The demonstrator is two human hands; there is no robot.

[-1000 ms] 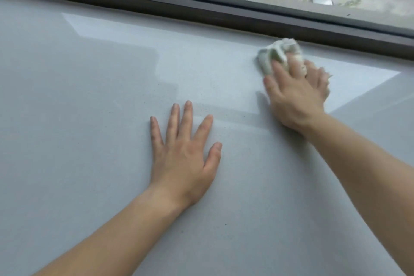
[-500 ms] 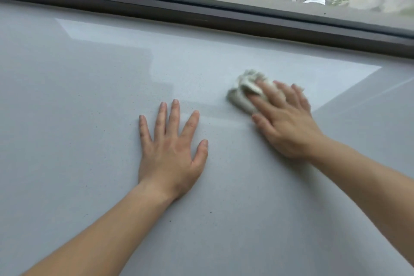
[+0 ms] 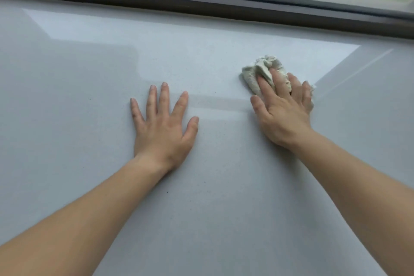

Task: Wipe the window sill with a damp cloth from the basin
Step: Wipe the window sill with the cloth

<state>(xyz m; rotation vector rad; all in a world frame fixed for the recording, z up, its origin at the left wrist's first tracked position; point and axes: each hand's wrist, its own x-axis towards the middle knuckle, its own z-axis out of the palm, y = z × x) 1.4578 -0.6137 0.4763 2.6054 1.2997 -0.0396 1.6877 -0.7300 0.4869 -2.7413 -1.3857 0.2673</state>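
The window sill (image 3: 107,67) is a wide, glossy pale-grey slab that fills most of the view. My right hand (image 3: 284,114) lies on a crumpled off-white cloth (image 3: 257,71) at the right of centre. It presses the cloth flat onto the sill with extended fingers, and a fold of cloth bulges up between two of them. My left hand (image 3: 162,127) rests palm down on the bare sill to the left of the cloth, with its fingers spread and nothing in it. The basin is not in view.
A dark brown window frame (image 3: 201,4) runs along the far edge of the sill, with glass above it showing a street, trees and parked cars far below. Tiny dark specks dot the sill near my left forearm.
My right hand drew the cloth from beside the window frame back toward me and to the left, then slid it a little to the right again. My left hand stayed planted.
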